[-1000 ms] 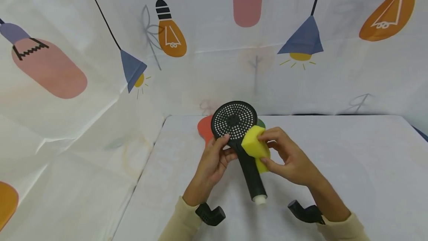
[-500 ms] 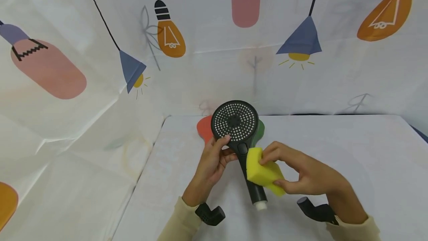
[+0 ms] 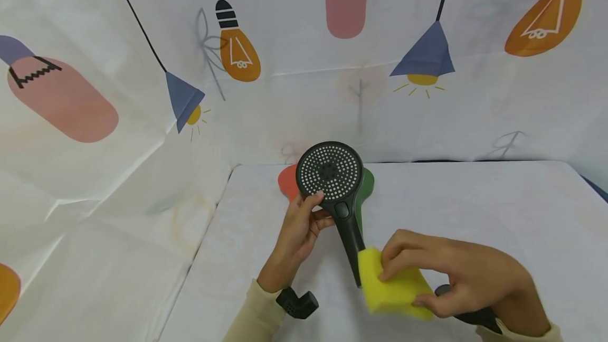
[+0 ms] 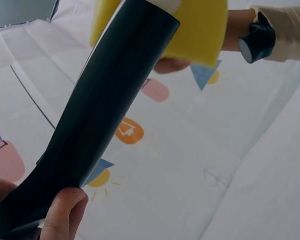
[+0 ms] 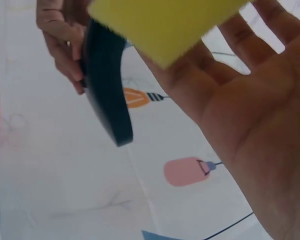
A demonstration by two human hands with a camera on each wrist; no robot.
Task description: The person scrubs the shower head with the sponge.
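Observation:
My left hand (image 3: 300,236) grips a black handheld shower head (image 3: 349,231) at its neck, thumb on the edge of the spray face. The white nozzles face me and the handle points down. With thumb and fingers my right hand (image 3: 456,273) pinches a yellow sponge (image 3: 391,286) at the lower end of the handle, covering that end in the head view. In the left wrist view the sponge (image 4: 197,35) lies behind the handle (image 4: 110,85), whose white end piece shows partly. The right wrist view catches a corner of the sponge (image 5: 165,30) beside the shower head (image 5: 107,80).
Behind the shower head, a red object (image 3: 287,182) and a green object (image 3: 366,191) lie on the white table (image 3: 499,226), both partly hidden. A white sheet printed with lamps and bulbs (image 3: 304,110) hangs at the back and left. Each wrist wears a black camera (image 3: 297,303).
My right hand has slid the sponge down along the handle, from near the spray face to the bottom end. My left hand holds the shower head in nearly the same place.

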